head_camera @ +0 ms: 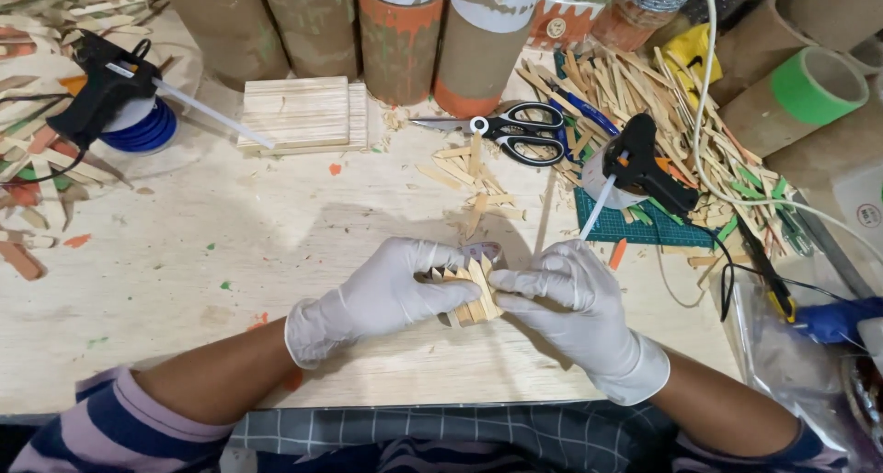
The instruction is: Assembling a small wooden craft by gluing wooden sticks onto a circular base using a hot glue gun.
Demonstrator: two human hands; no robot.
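Gloved left hand [382, 294] and right hand [566, 294] both pinching a wooden stick piece [469, 294] — cardboard tubes [395, 36] behind, orange-banded

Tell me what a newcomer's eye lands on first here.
First, the two white-gloved hands at centre bottom: the left hand and right hand pinch a small panel of wooden sticks between them over the plywood table. Next, two black glue guns: one at upper left, propped on a blue spool, the other right of centre by the scattered sticks. Black-handled scissors lie above the hands.
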